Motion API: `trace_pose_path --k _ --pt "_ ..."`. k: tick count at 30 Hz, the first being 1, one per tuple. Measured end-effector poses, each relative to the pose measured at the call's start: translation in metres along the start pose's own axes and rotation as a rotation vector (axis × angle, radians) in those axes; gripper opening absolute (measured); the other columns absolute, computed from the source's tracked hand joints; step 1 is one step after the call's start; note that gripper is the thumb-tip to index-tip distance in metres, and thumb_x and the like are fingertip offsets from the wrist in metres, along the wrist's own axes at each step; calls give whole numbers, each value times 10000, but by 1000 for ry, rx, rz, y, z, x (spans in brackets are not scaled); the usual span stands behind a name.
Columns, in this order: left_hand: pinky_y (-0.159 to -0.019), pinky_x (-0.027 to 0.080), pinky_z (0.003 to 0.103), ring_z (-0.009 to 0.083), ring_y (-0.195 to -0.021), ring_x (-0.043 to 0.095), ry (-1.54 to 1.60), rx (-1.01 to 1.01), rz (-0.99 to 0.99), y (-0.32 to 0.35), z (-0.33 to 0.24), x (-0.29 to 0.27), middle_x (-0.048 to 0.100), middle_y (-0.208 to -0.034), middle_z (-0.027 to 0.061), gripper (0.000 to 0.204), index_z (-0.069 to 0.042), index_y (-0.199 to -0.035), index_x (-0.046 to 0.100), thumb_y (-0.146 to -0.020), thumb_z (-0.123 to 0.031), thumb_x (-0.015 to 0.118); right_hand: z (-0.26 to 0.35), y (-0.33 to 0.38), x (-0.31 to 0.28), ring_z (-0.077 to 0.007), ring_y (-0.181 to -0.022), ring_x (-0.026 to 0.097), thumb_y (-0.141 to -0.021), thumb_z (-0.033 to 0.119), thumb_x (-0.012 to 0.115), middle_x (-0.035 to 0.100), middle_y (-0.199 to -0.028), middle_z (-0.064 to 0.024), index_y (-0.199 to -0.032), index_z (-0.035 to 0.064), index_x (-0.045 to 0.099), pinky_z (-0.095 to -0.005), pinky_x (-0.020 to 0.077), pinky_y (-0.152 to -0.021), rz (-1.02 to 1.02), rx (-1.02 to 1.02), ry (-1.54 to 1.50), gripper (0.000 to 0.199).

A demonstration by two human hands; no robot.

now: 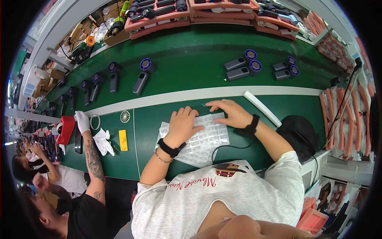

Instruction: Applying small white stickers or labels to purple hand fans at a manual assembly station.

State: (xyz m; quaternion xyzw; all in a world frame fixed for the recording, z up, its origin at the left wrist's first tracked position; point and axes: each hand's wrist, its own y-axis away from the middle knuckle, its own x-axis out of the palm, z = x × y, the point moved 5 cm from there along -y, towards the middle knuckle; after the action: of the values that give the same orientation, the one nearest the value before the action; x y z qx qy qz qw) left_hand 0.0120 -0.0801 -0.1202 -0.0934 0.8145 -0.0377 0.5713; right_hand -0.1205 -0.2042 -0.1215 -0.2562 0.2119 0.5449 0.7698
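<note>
Head view: left hand (182, 125) flat, fingers spread, pressing white label sheet (207, 139) on green bench (167, 79) — right hand (230, 112) at sheet's far edge, fingertips pinching there, held item too small to tell; handheld fans (240, 67) on belt beyond

Single head view, fisheye, looking steeply down from above onto green bench (238, 71). Wearer's torso fills lower edge; bench and conveyor run across upper half. Hands on label sheet (207, 139) sit mid-frame, near. Straight edges bow toward rim; corners black.
</note>
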Motion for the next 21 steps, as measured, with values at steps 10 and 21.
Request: trace_pose_path --k 10,21 --pt "-726 383 354 238 -845 536 171 14 47 0 14 16 560 -877 24 220 -94 -835 601 -705 -225 722 -10 -14 31 -183 -784 506 -704 71 699 606 -876 2 -1249 164 514 -305 423 -749 43 41 -112 584" --pt "-717 368 335 204 -794 536 192 88 -167 4 4 -6 579 -812 1 140 -108 -765 607 -709 -175 716 12 -13 31 -208 -806 528 -729 96 691 612 -794 4 -1261 163 507 -338 428 -752 -30 -96 90 567"
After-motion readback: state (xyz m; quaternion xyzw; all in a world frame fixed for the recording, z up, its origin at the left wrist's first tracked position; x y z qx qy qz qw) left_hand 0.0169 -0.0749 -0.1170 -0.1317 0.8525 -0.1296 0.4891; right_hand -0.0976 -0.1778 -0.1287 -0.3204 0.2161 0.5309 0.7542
